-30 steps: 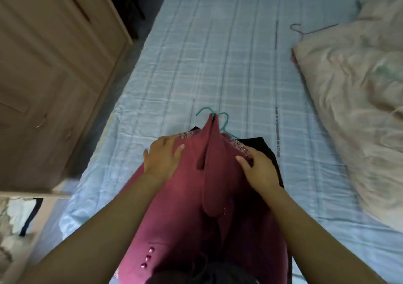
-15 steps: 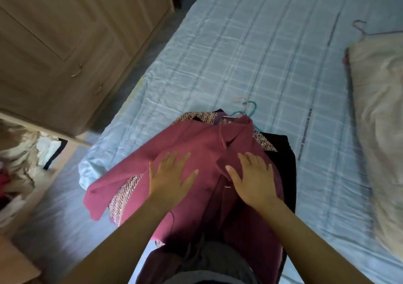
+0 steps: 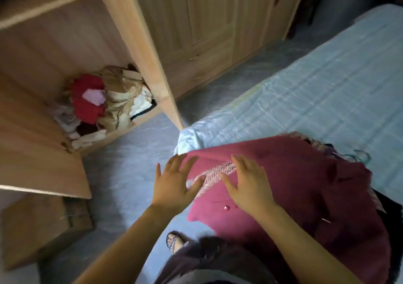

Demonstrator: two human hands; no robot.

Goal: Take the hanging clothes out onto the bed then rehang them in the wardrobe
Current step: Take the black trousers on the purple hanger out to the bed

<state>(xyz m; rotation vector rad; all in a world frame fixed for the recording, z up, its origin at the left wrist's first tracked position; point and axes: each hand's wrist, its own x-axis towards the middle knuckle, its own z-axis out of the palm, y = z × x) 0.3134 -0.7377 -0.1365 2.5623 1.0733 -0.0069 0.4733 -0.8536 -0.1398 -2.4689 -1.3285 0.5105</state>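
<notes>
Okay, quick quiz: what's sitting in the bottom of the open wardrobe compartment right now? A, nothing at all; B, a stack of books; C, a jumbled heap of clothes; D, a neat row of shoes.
C: a loose heap of clothes, red, beige and white pieces, lies on the floor of the open wardrobe.

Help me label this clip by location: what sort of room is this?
Most likely a bedroom: a bed with a light blue checked sheet, an open wooden wardrobe with a heap of clothes on its floor, and a maroon jacket laid on the bed's corner.
</notes>
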